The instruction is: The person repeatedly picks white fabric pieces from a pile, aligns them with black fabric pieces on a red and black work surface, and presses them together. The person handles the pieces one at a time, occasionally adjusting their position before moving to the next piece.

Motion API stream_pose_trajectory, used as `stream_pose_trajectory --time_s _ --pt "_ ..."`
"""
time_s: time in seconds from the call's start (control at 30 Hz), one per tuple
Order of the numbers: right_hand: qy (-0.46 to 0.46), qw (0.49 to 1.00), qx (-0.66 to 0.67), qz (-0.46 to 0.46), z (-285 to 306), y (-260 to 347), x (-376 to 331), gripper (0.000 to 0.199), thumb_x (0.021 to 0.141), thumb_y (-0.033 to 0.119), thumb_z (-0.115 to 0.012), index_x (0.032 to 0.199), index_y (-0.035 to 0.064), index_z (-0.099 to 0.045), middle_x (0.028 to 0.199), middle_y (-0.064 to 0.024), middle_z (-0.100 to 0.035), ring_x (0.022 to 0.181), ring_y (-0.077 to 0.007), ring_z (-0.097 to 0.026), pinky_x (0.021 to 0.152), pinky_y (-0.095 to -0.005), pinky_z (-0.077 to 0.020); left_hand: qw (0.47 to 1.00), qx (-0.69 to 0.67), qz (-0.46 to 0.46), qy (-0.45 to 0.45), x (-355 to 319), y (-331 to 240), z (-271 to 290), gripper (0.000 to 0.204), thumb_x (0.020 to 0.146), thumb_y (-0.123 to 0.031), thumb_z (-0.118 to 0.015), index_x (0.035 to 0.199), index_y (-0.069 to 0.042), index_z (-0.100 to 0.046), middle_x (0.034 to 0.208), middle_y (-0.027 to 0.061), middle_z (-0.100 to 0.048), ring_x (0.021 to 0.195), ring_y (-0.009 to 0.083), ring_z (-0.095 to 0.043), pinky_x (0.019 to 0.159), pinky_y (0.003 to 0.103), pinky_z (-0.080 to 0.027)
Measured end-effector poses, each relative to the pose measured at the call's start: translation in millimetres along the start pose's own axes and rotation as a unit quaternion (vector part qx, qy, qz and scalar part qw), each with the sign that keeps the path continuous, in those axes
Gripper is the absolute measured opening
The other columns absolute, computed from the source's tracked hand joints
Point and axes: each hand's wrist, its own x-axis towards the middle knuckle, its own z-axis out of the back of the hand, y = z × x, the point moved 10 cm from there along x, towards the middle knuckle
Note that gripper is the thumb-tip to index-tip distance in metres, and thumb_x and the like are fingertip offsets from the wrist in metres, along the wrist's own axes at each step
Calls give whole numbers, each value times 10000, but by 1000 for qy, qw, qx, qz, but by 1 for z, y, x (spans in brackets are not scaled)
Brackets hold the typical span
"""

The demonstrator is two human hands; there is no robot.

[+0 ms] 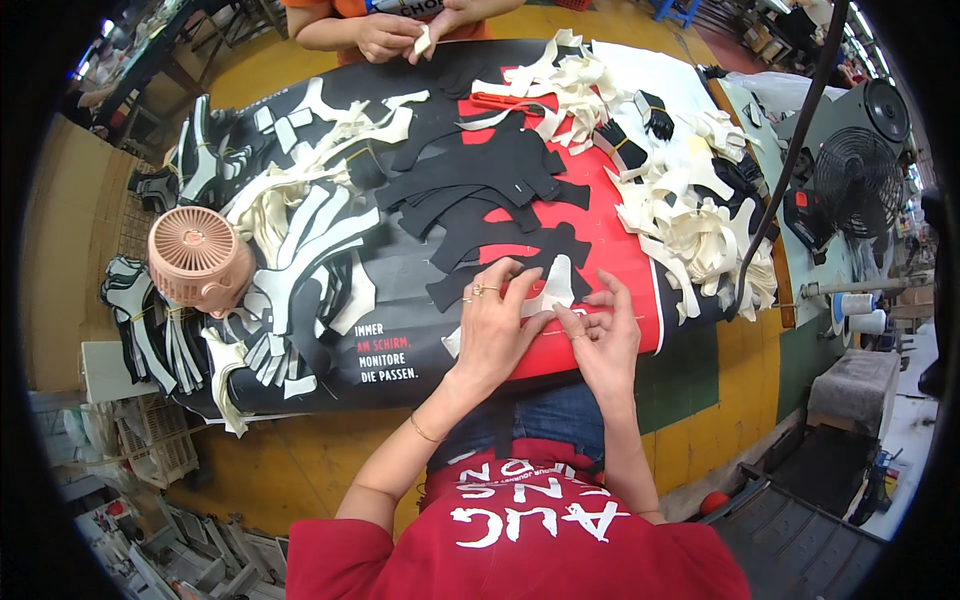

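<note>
My left hand [492, 325] lies flat on a cream cut piece [553, 290] at the near edge of the table, fingers spread and pressing it onto the red and black table cover [620, 250]. My right hand [605, 335] sits just right of it, fingertips pinching the same cream piece near its lower edge. Black cut pieces [480, 190] lie stacked just beyond my hands.
Heaps of cream pieces [690, 215] fill the right side, and black-and-white bundles [290, 240] the left. A pink small fan [197, 257] stands at the left. Another person's hands [400, 35] work at the far edge. A black fan [855, 180] stands to the right.
</note>
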Motion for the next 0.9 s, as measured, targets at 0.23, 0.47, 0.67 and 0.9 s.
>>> stream_pose_trajectory --time_s 0.23,0.47,0.67,0.9 --pt "17 981 -195 15 -14 15 12 587 883 204 -764 1363 -1 -495 733 -95 -598 609 -195 -606 623 -358 -507 998 -14 -7 61 -2 6 -9 543 701 -184 -854 1178 -68 -621 1055 84 -626 911 278 -624 791 381 -466" --pt "55 995 -38 69 -3 18 10 355 876 26 -703 1221 -27 -639 819 -96 -671 661 -188 -635 638 -332 -521 996 0 18 82 -5 -1 -2 425 722 -196 -850 1089 -77 -671 906 65 -661 808 251 -627 762 356 -468" --pt "161 960 -103 206 -4 44 -2 336 886 162 -722 1196 36 -687 1141 -115 -684 1069 -261 -616 911 -382 -473 992 12 -25 119 -13 -5 14 147 822 -185 -770 863 -74 -682 888 63 -635 829 266 -613 751 389 -447" --pt "184 875 -318 316 -38 30 -20 437 925 351 -662 1243 52 -652 1389 -100 -584 1333 -273 -497 1111 -431 -350 997 8 66 40 -11 4 81 105 816 -33 -756 881 -45 -675 763 66 -655 638 237 -607 609 347 -451"
